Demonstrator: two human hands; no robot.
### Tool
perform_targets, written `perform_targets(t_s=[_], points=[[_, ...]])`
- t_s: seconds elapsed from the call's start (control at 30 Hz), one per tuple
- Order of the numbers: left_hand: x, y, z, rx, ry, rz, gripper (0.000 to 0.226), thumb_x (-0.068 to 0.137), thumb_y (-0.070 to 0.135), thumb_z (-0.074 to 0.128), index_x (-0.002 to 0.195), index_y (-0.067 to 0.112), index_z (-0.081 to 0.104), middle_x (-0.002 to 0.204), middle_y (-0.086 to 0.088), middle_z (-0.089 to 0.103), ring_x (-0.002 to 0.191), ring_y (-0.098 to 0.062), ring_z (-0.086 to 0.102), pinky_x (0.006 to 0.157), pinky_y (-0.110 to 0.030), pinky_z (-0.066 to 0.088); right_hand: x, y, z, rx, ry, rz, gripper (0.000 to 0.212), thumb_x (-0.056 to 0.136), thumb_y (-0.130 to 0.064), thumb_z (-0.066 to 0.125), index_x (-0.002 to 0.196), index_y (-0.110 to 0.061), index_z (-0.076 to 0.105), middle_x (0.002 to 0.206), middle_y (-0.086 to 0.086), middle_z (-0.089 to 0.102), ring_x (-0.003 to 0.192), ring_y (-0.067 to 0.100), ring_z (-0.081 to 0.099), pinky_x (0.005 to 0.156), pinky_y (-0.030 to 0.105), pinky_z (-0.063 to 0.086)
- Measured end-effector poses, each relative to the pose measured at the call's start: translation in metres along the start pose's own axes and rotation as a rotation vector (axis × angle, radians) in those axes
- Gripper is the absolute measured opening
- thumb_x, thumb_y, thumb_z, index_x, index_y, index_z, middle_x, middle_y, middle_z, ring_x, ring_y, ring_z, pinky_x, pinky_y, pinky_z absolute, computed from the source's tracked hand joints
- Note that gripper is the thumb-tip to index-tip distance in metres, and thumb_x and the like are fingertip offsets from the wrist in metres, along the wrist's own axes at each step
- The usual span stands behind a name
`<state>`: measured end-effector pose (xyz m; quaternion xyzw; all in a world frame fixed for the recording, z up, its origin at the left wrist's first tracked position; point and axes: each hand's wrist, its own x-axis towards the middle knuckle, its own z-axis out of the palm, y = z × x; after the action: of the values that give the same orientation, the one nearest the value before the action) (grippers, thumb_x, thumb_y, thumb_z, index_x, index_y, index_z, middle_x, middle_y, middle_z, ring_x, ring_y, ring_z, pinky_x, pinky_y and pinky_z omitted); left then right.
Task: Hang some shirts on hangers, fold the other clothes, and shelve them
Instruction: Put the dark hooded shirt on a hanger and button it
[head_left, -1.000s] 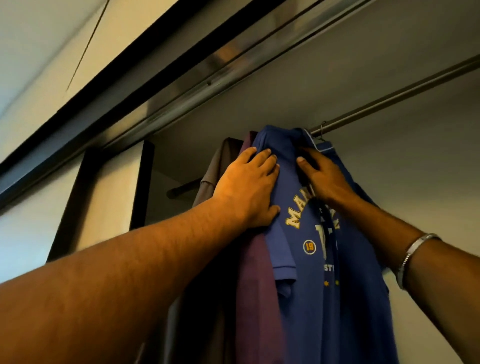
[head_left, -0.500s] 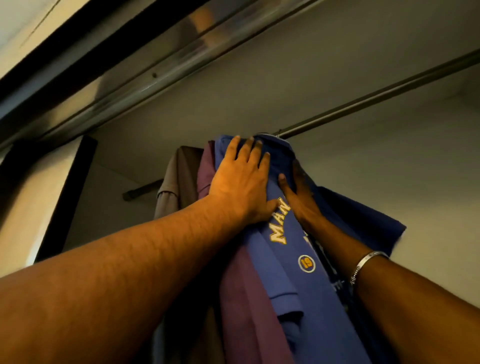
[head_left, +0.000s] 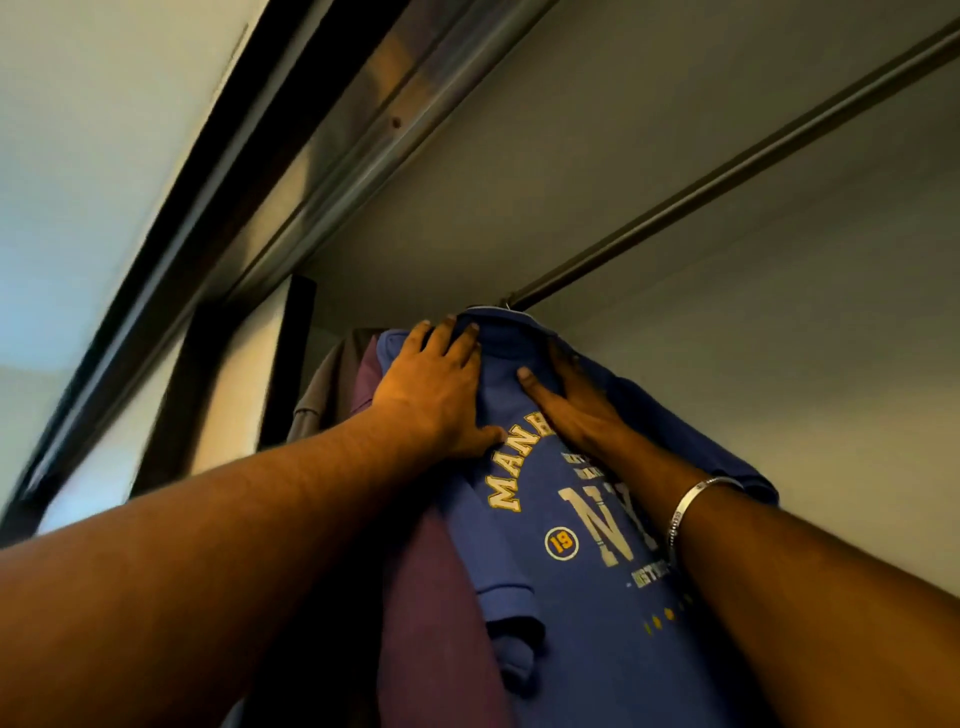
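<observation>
A blue polo shirt (head_left: 576, 587) with yellow and white lettering hangs from the closet rod (head_left: 727, 166); its hanger is hidden under the cloth. My left hand (head_left: 436, 389) lies flat on the shirt's left shoulder, fingers straight, reaching up to the collar. My right hand (head_left: 571, 405) presses flat on the chest just below the collar, fingers extended, with a silver bangle on the wrist. Left of the blue shirt hang a purple shirt (head_left: 431, 623) and a grey-brown shirt (head_left: 332, 379).
The metal sliding-door track (head_left: 322, 156) runs diagonally overhead. A dark door frame (head_left: 296, 343) stands left of the hung clothes. The closet's pale back wall (head_left: 805, 364) stretches to the right, with bare rod along it.
Both hands have slid up toward the collar. The right hand has come out from the shirt's right side and now lies flat on its chest. The view has tilted.
</observation>
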<state>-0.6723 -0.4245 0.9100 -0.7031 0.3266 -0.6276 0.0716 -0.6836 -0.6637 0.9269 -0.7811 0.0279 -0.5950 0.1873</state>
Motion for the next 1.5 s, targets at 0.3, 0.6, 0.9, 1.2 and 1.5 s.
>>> perform_targets(t_s=[0.3,0.6,0.9,1.2,1.5], points=[[-0.013,-0.041,0.084,0.111,-0.378,-0.139,0.146,0.064,0.082,0.071,0.16,0.012,-0.014,0.166,-0.01,-0.025,0.15,-0.038,-0.026,0.119,-0.068,-0.004,0.02,0.0,0.128,0.063,-0.138,0.022,0.112,0.062,-0.102,0.03,0.153,-0.052,-0.013,0.168,0.001,-0.012,0.152,0.044,-0.006,0.118,0.066,-0.003],[-0.023,-0.041,0.119,0.36,-0.701,-0.212,0.103,0.098,0.038,0.064,0.159,0.017,-0.016,0.165,-0.013,-0.025,0.148,-0.044,-0.023,0.113,-0.067,-0.003,0.029,0.005,0.232,0.196,-0.253,0.108,0.098,0.073,-0.093,0.039,0.15,-0.057,-0.011,0.166,-0.002,-0.02,0.151,0.047,0.002,0.118,0.067,0.014],[-0.061,-0.001,0.134,0.247,-0.758,-0.191,0.133,0.075,0.072,0.072,0.158,0.022,-0.019,0.165,-0.01,-0.026,0.142,-0.058,-0.026,0.109,-0.079,0.005,-0.054,0.025,0.24,0.237,-0.238,0.148,0.081,0.09,-0.078,0.033,0.154,-0.05,-0.007,0.168,0.005,-0.012,0.153,0.039,-0.007,0.122,0.06,0.001],[-0.25,0.101,0.176,0.092,-1.082,-0.129,0.131,0.079,0.064,0.073,0.156,0.02,-0.023,0.16,-0.014,-0.037,0.139,-0.057,-0.034,0.113,-0.077,-0.002,-0.297,0.105,0.275,0.332,-0.361,0.242,0.101,0.076,-0.08,0.062,0.153,-0.056,0.001,0.168,-0.003,0.006,0.154,0.024,0.008,0.122,0.054,0.017],[-0.332,0.172,0.135,-0.587,-0.28,-0.526,0.1,0.088,0.051,0.061,0.162,0.026,-0.001,0.169,-0.01,-0.014,0.156,-0.034,-0.01,0.124,-0.056,0.001,-0.378,0.122,0.241,0.171,-0.18,0.398,0.053,0.088,-0.048,0.069,0.131,-0.018,0.064,0.126,0.007,0.068,0.117,0.026,0.063,0.095,0.038,0.053]])
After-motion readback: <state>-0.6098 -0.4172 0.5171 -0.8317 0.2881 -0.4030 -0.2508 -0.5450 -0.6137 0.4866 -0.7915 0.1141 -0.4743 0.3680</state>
